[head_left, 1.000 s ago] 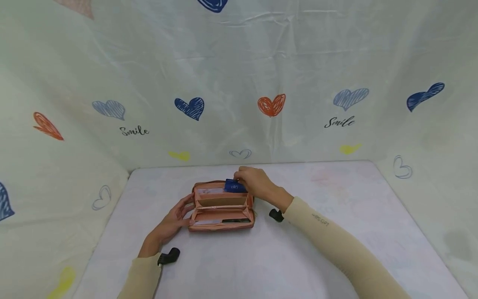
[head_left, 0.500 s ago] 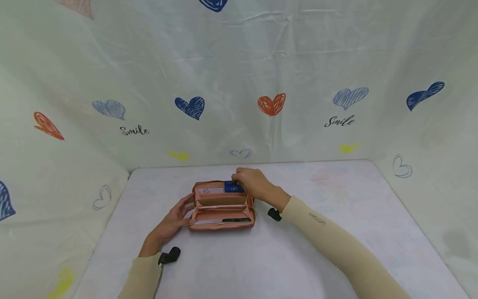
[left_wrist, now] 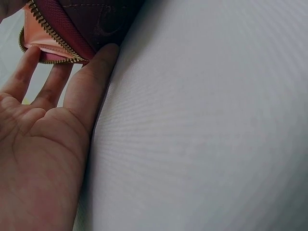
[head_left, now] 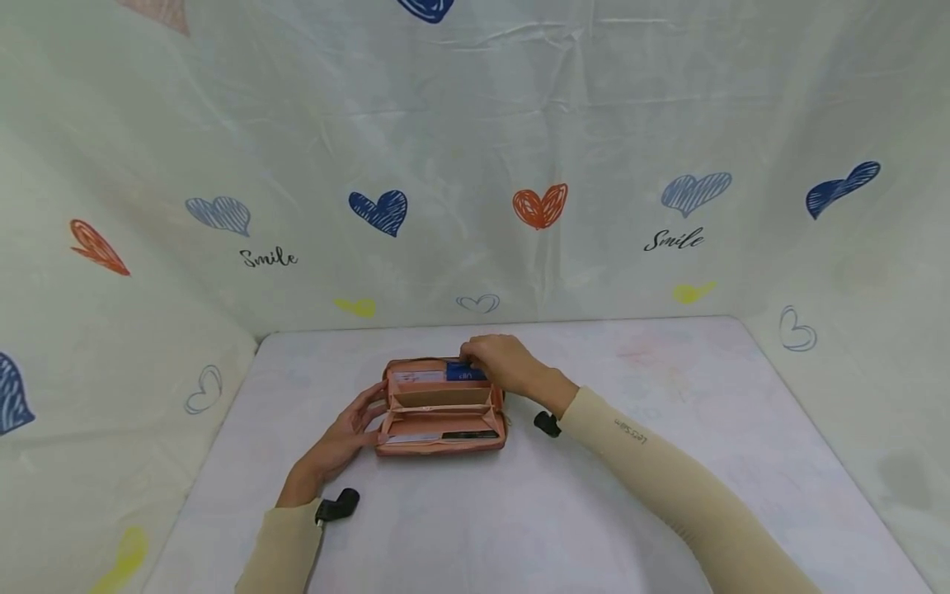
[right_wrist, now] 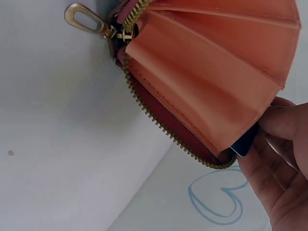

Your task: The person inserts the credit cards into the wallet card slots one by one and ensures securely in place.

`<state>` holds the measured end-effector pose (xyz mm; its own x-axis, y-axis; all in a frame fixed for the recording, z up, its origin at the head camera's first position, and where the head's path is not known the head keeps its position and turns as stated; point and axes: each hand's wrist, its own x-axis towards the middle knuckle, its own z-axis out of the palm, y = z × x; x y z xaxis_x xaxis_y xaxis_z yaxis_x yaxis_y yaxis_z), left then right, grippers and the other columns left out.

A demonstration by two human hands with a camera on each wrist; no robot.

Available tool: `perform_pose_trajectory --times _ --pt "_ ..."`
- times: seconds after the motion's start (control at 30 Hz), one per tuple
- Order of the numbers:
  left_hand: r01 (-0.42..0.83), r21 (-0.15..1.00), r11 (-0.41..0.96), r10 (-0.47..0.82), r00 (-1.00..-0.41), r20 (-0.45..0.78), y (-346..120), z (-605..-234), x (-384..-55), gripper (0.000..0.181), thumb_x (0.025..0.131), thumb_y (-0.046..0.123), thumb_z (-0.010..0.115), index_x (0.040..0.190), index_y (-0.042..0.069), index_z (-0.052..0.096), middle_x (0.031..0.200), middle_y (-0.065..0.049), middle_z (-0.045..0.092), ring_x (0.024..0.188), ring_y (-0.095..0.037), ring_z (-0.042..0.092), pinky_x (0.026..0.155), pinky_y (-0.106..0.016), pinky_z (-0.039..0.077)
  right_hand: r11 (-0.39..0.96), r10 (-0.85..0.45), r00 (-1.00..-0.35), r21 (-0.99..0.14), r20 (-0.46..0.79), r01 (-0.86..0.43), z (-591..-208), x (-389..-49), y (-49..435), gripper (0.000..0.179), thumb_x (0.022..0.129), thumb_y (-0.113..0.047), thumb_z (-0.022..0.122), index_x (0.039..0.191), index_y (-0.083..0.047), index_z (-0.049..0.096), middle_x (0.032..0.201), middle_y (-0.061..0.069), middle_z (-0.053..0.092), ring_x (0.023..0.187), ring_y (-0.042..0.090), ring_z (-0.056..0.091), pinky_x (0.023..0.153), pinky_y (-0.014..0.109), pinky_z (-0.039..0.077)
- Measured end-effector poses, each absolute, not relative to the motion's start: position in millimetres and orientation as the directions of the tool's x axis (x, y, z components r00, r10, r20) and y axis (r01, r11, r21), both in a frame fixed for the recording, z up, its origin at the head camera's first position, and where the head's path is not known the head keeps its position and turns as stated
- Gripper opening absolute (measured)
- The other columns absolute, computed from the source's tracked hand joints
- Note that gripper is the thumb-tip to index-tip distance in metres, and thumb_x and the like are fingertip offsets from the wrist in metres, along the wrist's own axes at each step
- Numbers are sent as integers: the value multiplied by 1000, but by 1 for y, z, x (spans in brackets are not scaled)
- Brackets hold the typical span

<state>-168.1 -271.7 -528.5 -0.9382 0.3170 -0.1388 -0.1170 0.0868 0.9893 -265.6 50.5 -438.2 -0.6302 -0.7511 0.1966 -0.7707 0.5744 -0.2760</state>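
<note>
A pink zip-around wallet (head_left: pixel 441 426) lies unfolded on the table, its pleated compartments facing up. My left hand (head_left: pixel 343 441) holds its left end, thumb at the near corner and fingers along the side. In the left wrist view the fingertips (left_wrist: pixel 33 52) meet the zipped edge. At the far right of the wallet, my right hand (head_left: pixel 500 361) pinches a dark blue card (head_left: pixel 464 373) with "VIP" lettering, most of which sits in the far slot. The right wrist view shows only the card's corner (right_wrist: pixel 244 143) between thumb and fingers.
A whitish card (head_left: pixel 417 377) sits in the far slot beside the blue one. A pale card (head_left: pixel 411 439) and a black one (head_left: pixel 471 435) show in the near slot. A metal clasp (right_wrist: pixel 89 19) hangs at the wallet's end. The white table (head_left: pixel 594 487) meets a heart-printed curtain (head_left: pixel 609 272) behind.
The blue card has slid down deeper into the wallet's far slot. My right hand has moved slightly left and down with it. The left hand has stayed in place.
</note>
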Motion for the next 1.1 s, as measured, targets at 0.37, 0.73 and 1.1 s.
perform_pose_trajectory --times 0.37,0.73,1.1 --pt "-129 988 81 311 -939 -148 -270 -528 -167 95 92 1 76 168 6 20 172 -21 18 129 9 46 102 -13 41 584 -760 -621 -219 190 -782 -445 -264 46 12 100 -4 71 109 -10 76 100 3 75 93 19 74 81 36 60" --pt "-136 986 95 302 -940 -159 -271 -530 -169 94 93 3 77 168 7 21 173 -20 19 143 -13 39 103 -14 41 605 -763 -626 -163 161 -779 -445 -258 45 16 100 -11 73 114 -14 80 92 1 67 85 16 70 71 32 59" --pt "-136 983 123 295 -941 -167 -269 -525 -168 94 93 3 76 168 5 20 172 -22 19 156 -43 24 101 -13 42 597 -777 -613 -137 147 -790 -448 -248 53 23 109 -28 60 112 -13 77 99 -1 71 88 14 68 72 31 58"
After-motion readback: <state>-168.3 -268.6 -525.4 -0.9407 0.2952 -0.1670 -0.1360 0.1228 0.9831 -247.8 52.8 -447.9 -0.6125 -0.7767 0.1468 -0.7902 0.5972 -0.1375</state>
